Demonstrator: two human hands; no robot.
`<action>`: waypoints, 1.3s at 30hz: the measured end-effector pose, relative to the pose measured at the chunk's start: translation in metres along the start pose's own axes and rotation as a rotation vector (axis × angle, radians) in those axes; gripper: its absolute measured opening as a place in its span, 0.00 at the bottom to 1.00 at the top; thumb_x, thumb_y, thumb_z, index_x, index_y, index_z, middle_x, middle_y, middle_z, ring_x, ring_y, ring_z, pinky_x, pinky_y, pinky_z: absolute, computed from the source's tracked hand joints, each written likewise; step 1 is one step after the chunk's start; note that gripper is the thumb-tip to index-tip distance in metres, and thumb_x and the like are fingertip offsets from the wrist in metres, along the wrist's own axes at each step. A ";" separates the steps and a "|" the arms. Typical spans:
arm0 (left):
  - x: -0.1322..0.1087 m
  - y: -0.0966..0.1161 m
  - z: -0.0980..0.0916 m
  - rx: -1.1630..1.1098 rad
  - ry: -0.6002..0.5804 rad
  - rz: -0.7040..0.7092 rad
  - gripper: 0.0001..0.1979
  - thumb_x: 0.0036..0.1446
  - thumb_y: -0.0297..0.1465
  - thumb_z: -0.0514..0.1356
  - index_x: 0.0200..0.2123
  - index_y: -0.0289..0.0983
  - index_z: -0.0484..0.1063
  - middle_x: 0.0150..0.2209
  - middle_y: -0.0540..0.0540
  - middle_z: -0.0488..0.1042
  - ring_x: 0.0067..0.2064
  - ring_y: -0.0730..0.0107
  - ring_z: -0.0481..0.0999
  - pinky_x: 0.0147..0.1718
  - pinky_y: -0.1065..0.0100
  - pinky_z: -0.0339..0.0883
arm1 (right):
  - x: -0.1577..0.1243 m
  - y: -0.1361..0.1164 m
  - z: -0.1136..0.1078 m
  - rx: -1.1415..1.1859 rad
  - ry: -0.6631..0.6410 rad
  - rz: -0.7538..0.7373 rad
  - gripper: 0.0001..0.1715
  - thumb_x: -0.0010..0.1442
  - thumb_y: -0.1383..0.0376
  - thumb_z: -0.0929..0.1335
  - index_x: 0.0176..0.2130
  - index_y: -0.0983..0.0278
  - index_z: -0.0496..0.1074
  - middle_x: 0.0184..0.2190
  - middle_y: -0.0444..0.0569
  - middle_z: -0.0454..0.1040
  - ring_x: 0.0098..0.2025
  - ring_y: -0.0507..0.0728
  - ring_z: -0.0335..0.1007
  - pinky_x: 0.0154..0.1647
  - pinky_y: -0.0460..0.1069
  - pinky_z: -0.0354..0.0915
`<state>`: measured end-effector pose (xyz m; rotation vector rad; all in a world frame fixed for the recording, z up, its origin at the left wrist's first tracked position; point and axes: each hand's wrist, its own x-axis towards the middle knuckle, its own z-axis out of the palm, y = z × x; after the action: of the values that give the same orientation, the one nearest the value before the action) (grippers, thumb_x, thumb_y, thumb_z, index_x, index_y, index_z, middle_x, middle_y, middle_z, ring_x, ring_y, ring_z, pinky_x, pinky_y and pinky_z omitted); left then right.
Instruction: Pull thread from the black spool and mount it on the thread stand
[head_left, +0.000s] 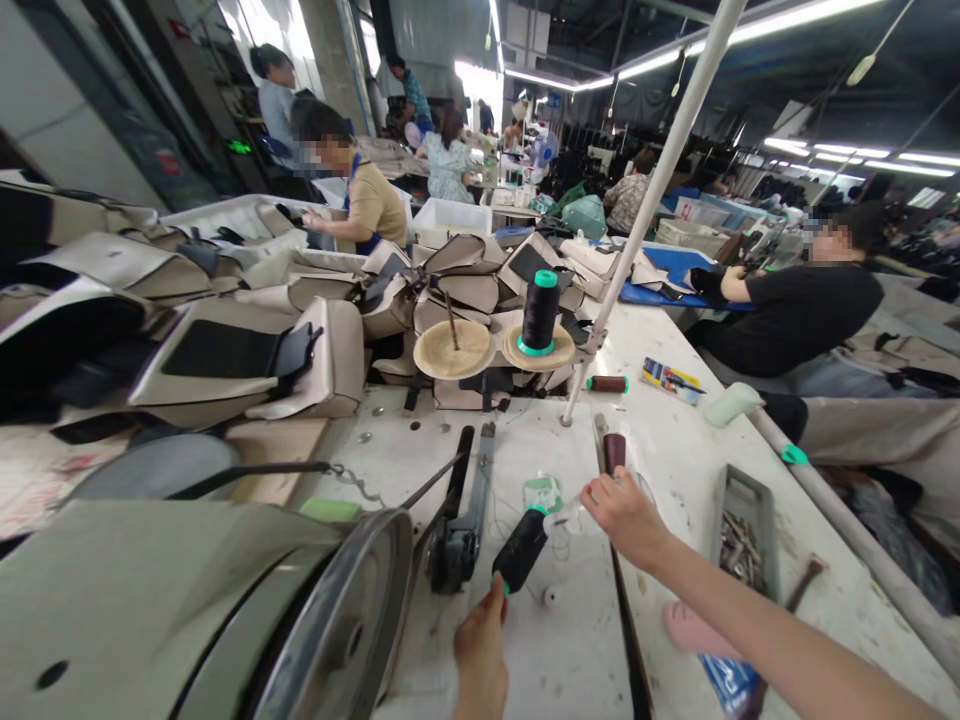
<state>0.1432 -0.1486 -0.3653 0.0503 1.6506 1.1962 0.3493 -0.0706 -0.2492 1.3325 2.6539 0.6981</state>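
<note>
My left hand (484, 640) grips the lower end of a tilted spool of black thread (520, 550) with green ends. My right hand (622, 510) is closed on a crumpled clear plastic wrapper (568, 515) at the spool's upper end. Whether the wrapper still surrounds part of the spool I cannot tell. Just behind my right hand stands a maroon thread spool (614, 452). Left of my left hand is the sewing machine's large handwheel (341, 630). A small white bobbin (550, 596) lies on the white tabletop (570, 660) between my hands.
A thread stand with a pale pole (652, 200) carries another black spool (541, 312) on a round disc. A brown spool (607, 384) lies behind it. Beige bags (225, 350) are heaped at left. A grey tray (742, 545) holds metal parts. Co-workers sit beyond, one at right (810, 300).
</note>
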 end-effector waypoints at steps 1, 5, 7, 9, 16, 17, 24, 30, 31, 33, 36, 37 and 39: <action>-0.002 0.003 0.002 -0.046 0.014 -0.060 0.08 0.39 0.28 0.68 0.21 0.29 0.72 0.20 0.46 0.71 0.25 0.71 0.72 0.28 0.70 0.68 | 0.001 0.002 0.001 0.000 0.000 0.008 0.09 0.56 0.74 0.62 0.39 0.67 0.66 0.31 0.50 0.67 0.35 0.57 0.60 0.45 0.56 0.51; -0.007 0.013 0.007 -0.153 0.054 -0.222 0.07 0.43 0.24 0.66 0.20 0.28 0.71 0.22 0.47 0.71 0.23 0.78 0.70 0.23 0.77 0.67 | 0.003 -0.001 -0.006 0.009 0.006 0.011 0.11 0.56 0.73 0.62 0.40 0.67 0.65 0.31 0.50 0.67 0.35 0.58 0.60 0.44 0.57 0.51; -0.010 0.016 0.008 -0.169 0.067 -0.244 0.08 0.44 0.24 0.66 0.20 0.28 0.70 0.21 0.47 0.70 0.21 0.80 0.68 0.21 0.78 0.66 | 0.003 -0.008 -0.010 0.028 0.021 -0.023 0.12 0.56 0.72 0.62 0.42 0.67 0.65 0.32 0.50 0.67 0.36 0.58 0.60 0.45 0.57 0.51; -0.011 0.017 0.009 -0.183 0.079 -0.268 0.08 0.43 0.24 0.66 0.21 0.27 0.69 0.20 0.48 0.69 0.20 0.81 0.68 0.20 0.79 0.66 | 0.003 -0.015 -0.011 0.046 0.039 -0.065 0.12 0.57 0.72 0.62 0.42 0.67 0.64 0.33 0.50 0.67 0.36 0.58 0.60 0.46 0.58 0.51; -0.012 0.014 0.006 -0.212 0.070 -0.306 0.10 0.41 0.25 0.68 0.21 0.28 0.69 0.19 0.49 0.69 0.20 0.79 0.69 0.18 0.79 0.67 | 0.009 -0.001 0.001 0.013 0.029 -0.026 0.09 0.56 0.74 0.62 0.40 0.68 0.65 0.31 0.50 0.67 0.34 0.57 0.60 0.44 0.57 0.51; -0.012 0.013 0.006 -0.215 0.065 -0.305 0.10 0.40 0.25 0.68 0.21 0.28 0.69 0.19 0.49 0.69 0.20 0.79 0.69 0.18 0.79 0.67 | 0.009 0.002 0.000 0.010 0.027 -0.019 0.10 0.56 0.75 0.62 0.39 0.68 0.65 0.31 0.50 0.67 0.34 0.57 0.61 0.44 0.57 0.51; -0.008 0.014 0.007 -0.204 0.087 -0.316 0.10 0.41 0.25 0.67 0.22 0.28 0.68 0.20 0.49 0.69 0.19 0.81 0.67 0.17 0.80 0.65 | 0.008 -0.015 -0.012 0.028 0.040 -0.105 0.10 0.57 0.72 0.61 0.41 0.66 0.64 0.32 0.49 0.67 0.35 0.57 0.60 0.45 0.57 0.51; -0.006 0.016 0.006 -0.215 0.097 -0.334 0.11 0.42 0.25 0.67 0.21 0.29 0.66 0.19 0.50 0.67 0.19 0.80 0.67 0.17 0.79 0.65 | 0.005 -0.002 0.004 -0.005 0.025 -0.057 0.09 0.56 0.74 0.62 0.39 0.67 0.65 0.30 0.50 0.67 0.35 0.57 0.60 0.44 0.56 0.51; -0.006 0.016 0.006 -0.217 0.097 -0.335 0.11 0.42 0.25 0.67 0.21 0.29 0.66 0.19 0.50 0.68 0.19 0.80 0.67 0.16 0.79 0.65 | 0.005 0.003 0.005 -0.008 0.022 -0.046 0.09 0.56 0.74 0.62 0.39 0.67 0.65 0.30 0.50 0.67 0.34 0.57 0.60 0.44 0.56 0.51; -0.005 0.015 0.006 -0.221 0.097 -0.333 0.11 0.41 0.25 0.68 0.21 0.30 0.66 0.19 0.50 0.68 0.19 0.80 0.67 0.16 0.79 0.65 | 0.003 0.009 0.005 -0.012 0.018 -0.032 0.09 0.56 0.75 0.62 0.38 0.67 0.65 0.30 0.50 0.67 0.34 0.58 0.60 0.43 0.56 0.51; -0.004 0.014 0.006 -0.223 0.096 -0.326 0.12 0.42 0.26 0.68 0.21 0.30 0.65 0.19 0.50 0.68 0.18 0.80 0.67 0.15 0.79 0.64 | 0.000 0.005 0.000 -0.009 0.016 -0.029 0.09 0.56 0.74 0.62 0.39 0.67 0.65 0.31 0.50 0.67 0.34 0.58 0.60 0.44 0.56 0.51; -0.003 0.013 0.006 -0.222 0.095 -0.326 0.12 0.42 0.26 0.67 0.21 0.30 0.65 0.19 0.50 0.68 0.18 0.80 0.67 0.15 0.79 0.64 | 0.000 0.001 -0.002 -0.006 0.018 -0.037 0.09 0.57 0.74 0.61 0.40 0.67 0.65 0.31 0.50 0.67 0.35 0.57 0.60 0.44 0.56 0.51; -0.002 0.012 0.006 -0.218 0.094 -0.332 0.11 0.43 0.27 0.67 0.22 0.30 0.66 0.19 0.50 0.68 0.18 0.80 0.67 0.15 0.78 0.64 | 0.001 -0.007 -0.005 0.000 0.027 -0.067 0.10 0.58 0.73 0.61 0.41 0.66 0.64 0.32 0.49 0.67 0.35 0.57 0.60 0.46 0.56 0.50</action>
<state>0.1425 -0.1400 -0.3546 -0.4071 1.5267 1.1259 0.3426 -0.0750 -0.2477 1.2367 2.7057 0.7122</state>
